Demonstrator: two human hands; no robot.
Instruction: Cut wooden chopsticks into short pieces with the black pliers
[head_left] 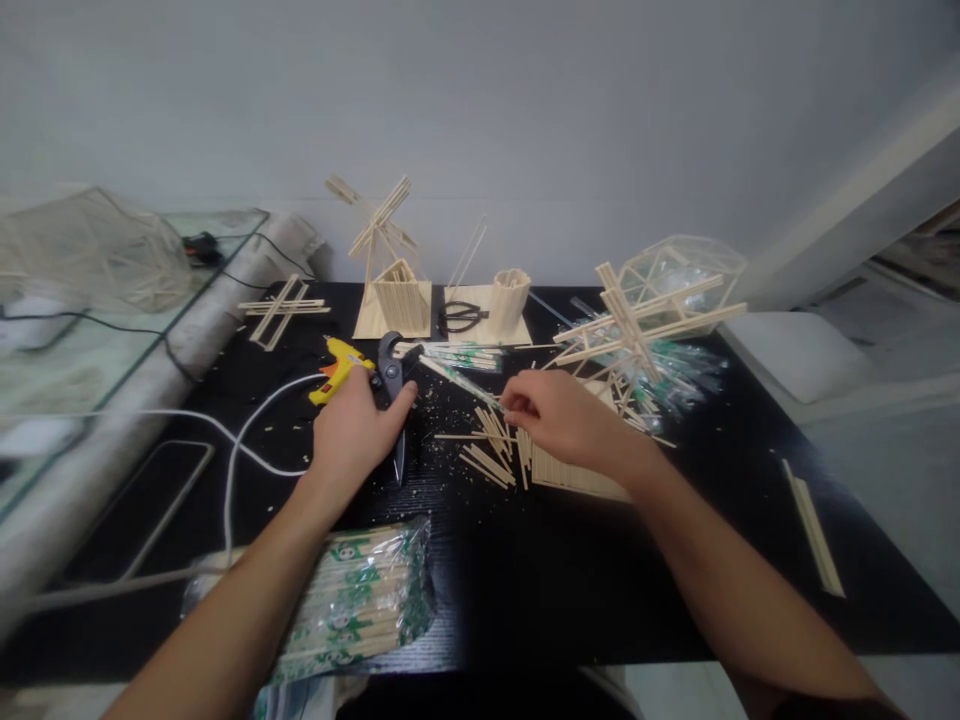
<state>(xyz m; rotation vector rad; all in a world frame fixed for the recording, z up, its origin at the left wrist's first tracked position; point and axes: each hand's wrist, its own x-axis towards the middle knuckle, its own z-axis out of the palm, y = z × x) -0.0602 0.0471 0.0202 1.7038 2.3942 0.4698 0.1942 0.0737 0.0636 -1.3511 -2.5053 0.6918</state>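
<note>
My left hand (pixel 351 424) is closed around dark shears (pixel 392 372), with its thumb across them and one pointed handle showing below. A yellow glue gun (pixel 341 368) lies just behind that hand. My right hand (pixel 559 415) pinches the near end of a thin wrapped chopstick (pixel 461 380). The chopstick's far end is beside the shears' jaws; whether it is between them I cannot tell. Beyond it lie more wrapped chopsticks (pixel 472 357). Short cut sticks (pixel 487 462) and small chips are scattered between my hands. A flat panel of sticks (pixel 570 474) lies under my right forearm.
At the back stand a stick windmill model (pixel 400 300) and a round stick cup (pixel 510 300), with black-handled scissors (pixel 463 317) between. Crossed-stick blades (pixel 630 325) rise at right. A plastic pack of chopsticks (pixel 360 595) lies in front; a white cord (pixel 232 460) loops at left.
</note>
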